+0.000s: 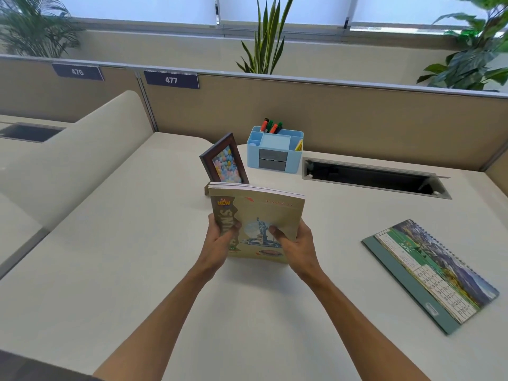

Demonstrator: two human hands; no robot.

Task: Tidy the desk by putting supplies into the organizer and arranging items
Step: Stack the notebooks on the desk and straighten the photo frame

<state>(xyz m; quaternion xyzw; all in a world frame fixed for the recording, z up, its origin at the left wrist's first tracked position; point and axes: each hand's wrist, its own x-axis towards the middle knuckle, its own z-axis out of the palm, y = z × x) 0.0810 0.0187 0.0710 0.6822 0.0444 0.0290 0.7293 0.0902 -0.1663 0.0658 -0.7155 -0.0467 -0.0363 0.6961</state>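
— Notebooks (pixel 257 215), a small stack of tan soft-cover ones with a statue printed on the front: where are they?

— Held upright between both hands above the cream desk top (pixel 123 243), at the middle of the view, covers facing the person.

— How do the fingers sit on them?

— The left hand (pixel 220 242) grips the stack's left edge, thumb curled over the front cover, the other fingers hidden behind. The right hand (pixel 295 243) grips the lower right corner the same way, thumb pressed on the cover beside the statue. The stack lies between the two thumbs, its lower edge down between the palms.

— Is it touching the desk?

— I cannot tell; the bottom edge is partly covered by the hands.

— What lies to the side?

— To the right, well apart, a green spiral-bound desk calendar (pixel 428 273) lies flat, showing June.

— And beyond the stack?

— Just behind it, a dark brown wooden picture frame (pixel 224 159) stands tilted back, with a pastel picture inside. Farther on, near the beige partition (pixel 357 119), sits a light blue plastic organizer (pixel 275 151) with two grey drawers; markers (pixel 270 126) with orange and green caps stand in its rear left compartment. Right of it is a rectangular cable opening (pixel 371 178) in the desk.
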